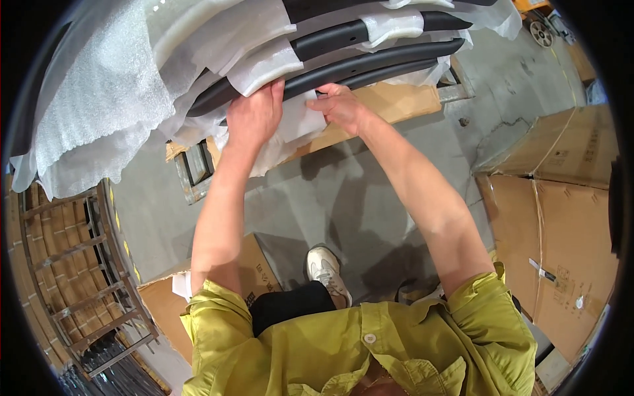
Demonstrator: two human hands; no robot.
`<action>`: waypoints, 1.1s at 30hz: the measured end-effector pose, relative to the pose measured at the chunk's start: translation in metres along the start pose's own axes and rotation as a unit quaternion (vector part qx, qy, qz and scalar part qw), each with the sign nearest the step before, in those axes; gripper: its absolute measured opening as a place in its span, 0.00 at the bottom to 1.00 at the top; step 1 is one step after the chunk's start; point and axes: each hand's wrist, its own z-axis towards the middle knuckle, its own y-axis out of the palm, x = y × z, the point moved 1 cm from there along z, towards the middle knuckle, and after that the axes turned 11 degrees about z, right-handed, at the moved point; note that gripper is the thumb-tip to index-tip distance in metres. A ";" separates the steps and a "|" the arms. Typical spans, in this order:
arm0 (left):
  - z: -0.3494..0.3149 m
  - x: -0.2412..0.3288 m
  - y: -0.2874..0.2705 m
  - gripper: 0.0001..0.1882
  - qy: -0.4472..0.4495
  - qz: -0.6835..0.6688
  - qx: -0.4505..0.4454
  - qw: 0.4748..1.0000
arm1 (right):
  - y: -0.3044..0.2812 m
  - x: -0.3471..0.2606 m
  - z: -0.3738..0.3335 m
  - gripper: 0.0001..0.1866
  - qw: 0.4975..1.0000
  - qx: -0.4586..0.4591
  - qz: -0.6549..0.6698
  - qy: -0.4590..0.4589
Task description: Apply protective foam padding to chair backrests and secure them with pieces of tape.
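1. Left hand (254,115): raised to the near edge of the stack, fingers together and pointing up, at the lower edge of a white foam sleeve (264,66). Fingertips partly hidden; cannot tell whether it grips.
2. Right hand (338,109): fingers bent, thumb over the edge of a white sheet (300,119), index finger near the underside of the front bar. Firmness of hold cannot be told.
3. Front black bar (380,63): long, curved, slanting up to the right; directly above the white sheet and the right hand.
4. Thinner black bar (396,72): just below the front one, near its right part.
5. Second black bar (330,41): behind the front bar, partly wrapped in white foam.
6. Foam wrapping (109,89): large, wrinkled, draped over the stack's left side.
7. Brown cardboard (399,102): under the bars, beside a metal frame (457,92).
8. Large cardboard box (561,264): at right, strapped.
9. Metal rack (70,254): at left, before brown stacked material.
10. White shoe (322,267): on the grey floor (284,204), below the hands.
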 end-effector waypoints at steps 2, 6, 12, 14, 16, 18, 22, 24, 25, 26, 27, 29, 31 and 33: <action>0.016 -0.008 0.011 0.16 0.005 0.025 -0.010 1.000 | 0.000 0.008 0.002 0.16 1.000 -0.006 0.001 -0.003; 0.033 -0.020 0.029 0.18 0.028 -0.070 -0.091 0.993 | 0.002 0.007 -0.012 0.16 0.999 -0.032 0.009 0.000; 0.039 -0.021 0.030 0.21 0.053 -0.146 -0.240 0.958 | -0.003 0.001 -0.003 0.15 1.000 0.017 0.001 -0.017; 0.034 -0.024 0.033 0.20 0.041 -0.182 -0.181 0.966 | -0.002 0.000 0.006 0.14 1.000 -0.005 0.002 -0.009; 0.024 -0.031 0.036 0.19 0.049 -0.124 -0.123 0.983 | -0.001 0.005 0.007 0.13 1.000 -0.029 0.002 0.000; 0.017 -0.023 0.027 0.16 0.079 0.011 0.004 0.997 | -0.003 0.011 0.002 0.09 1.000 0.011 0.010 -0.014; -0.005 -0.003 0.011 0.13 -0.033 -0.082 0.041 0.995 | -0.004 0.025 -0.017 0.10 0.998 0.058 0.011 0.034; -0.007 0.000 0.007 0.13 -0.125 -0.086 -0.004 0.988 | -0.001 0.024 -0.015 0.10 0.999 0.048 -0.003 0.018; -0.009 0.001 0.009 0.13 -0.126 -0.084 -0.004 0.988 | 0.001 0.023 -0.014 0.09 0.999 0.039 -0.018 0.000; -0.010 0.003 0.011 0.11 -0.091 -0.076 0.085 0.989 | 0.005 0.020 -0.013 0.09 0.999 0.038 -0.018 0.001; -0.011 0.003 0.012 0.08 -0.054 -0.067 0.174 0.981 | 0.008 0.016 -0.012 0.09 0.998 0.050 -0.022 -0.013; -0.021 0.002 0.005 0.06 -0.029 -0.088 0.207 0.974 | 0.016 0.008 -0.010 0.09 0.997 0.064 -0.026 -0.023; -0.025 0.002 -0.001 0.04 -0.004 -0.111 0.236 0.965 | 0.021 0.002 -0.007 0.07 0.997 0.073 -0.028 -0.025; -0.025 -0.001 -0.002 0.03 0.112 -0.115 0.232 0.959 | 0.017 0.007 -0.002 0.08 0.997 0.069 -0.012 -0.030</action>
